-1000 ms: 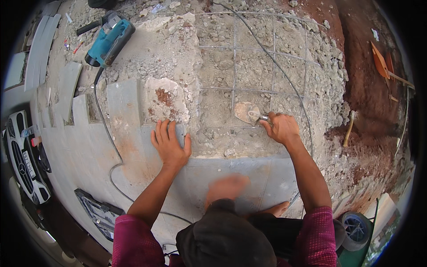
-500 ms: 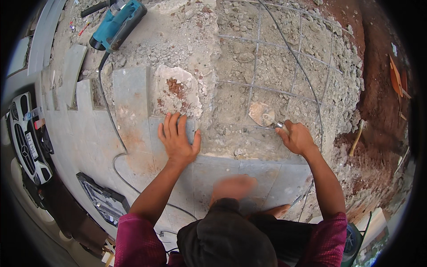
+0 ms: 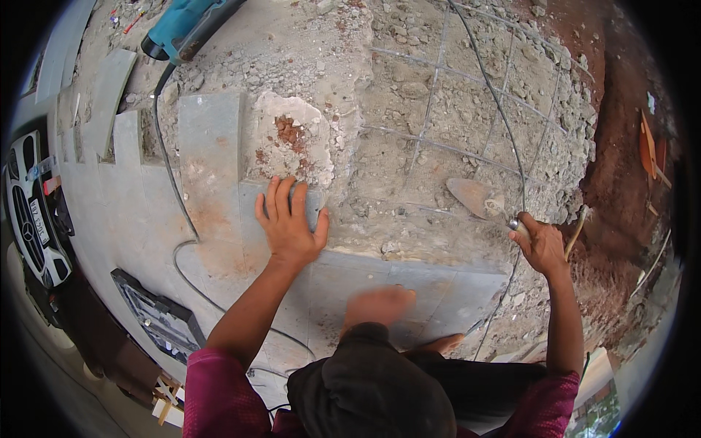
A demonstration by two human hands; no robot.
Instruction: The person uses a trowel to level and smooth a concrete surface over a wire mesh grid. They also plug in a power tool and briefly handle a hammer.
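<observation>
My left hand [image 3: 289, 228] lies flat with fingers spread on a grey floor tile [image 3: 252, 208], beside a patch of pale mortar with reddish rubble [image 3: 286, 139]. My right hand [image 3: 543, 244] is wrapped round the handle of a pointed trowel [image 3: 471, 196], whose dirty blade points left over the rough broken concrete [image 3: 409, 175]. Just in front of my knees, a row of grey tiles [image 3: 431, 292] borders that rough area. One of my bare feet [image 3: 383, 303] rests on those tiles.
Thin steel bars [image 3: 431, 95] form a grid across the rubble, and a black cable [image 3: 500, 109] crosses it. A teal power tool [image 3: 191, 31] lies at the far left. An open black case [image 3: 157, 314] and a white car [image 3: 33, 226] are on the left; red soil [image 3: 621, 182] is on the right.
My right hand has moved to the right with the trowel, drawing the blade away from the tile's side. My left hand stays on the tile. The whole view has shifted slightly.
</observation>
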